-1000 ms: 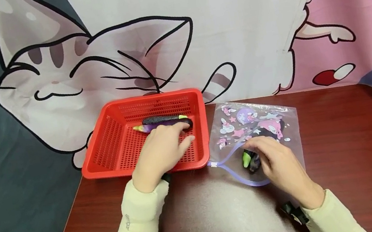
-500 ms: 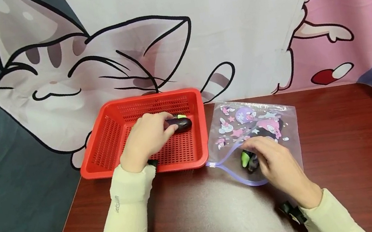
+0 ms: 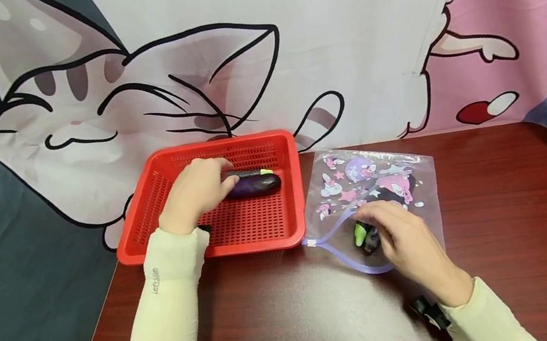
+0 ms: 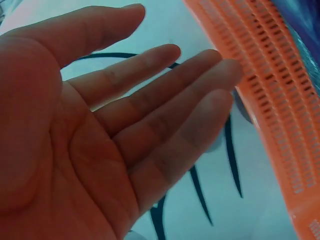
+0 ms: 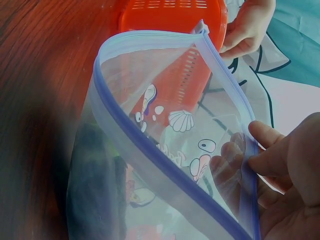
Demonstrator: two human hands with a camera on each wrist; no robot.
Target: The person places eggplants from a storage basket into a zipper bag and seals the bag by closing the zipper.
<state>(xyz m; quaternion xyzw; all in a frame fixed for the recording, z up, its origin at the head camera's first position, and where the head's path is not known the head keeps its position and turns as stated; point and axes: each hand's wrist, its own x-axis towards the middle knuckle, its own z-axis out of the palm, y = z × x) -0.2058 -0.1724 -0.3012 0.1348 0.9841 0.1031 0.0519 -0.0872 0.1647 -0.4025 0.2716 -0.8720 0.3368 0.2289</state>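
Observation:
My left hand hovers over the red plastic basket, fingers nearly straight with nothing between them in the left wrist view. At its fingertips in the head view, a glossy purple eggplant lies in the basket, its left end hidden behind the hand. Behind that lies a dark, speckled long vegetable with a pale green end. With thumb and fingers, my right hand pinches the rim of a clear zip bag, keeping its mouth spread. Inside the bag show dark vegetables, one with a green end.
The basket and bag stand side by side on a reddish-brown wooden table. A white slider sits at the bag's corner by the basket. Behind the table hangs a cloth printed with cartoon cats.
My left hand has moved left across the basket, uncovering more of the purple eggplant's right part and covering its left end. The right hand keeps its place on the bag.

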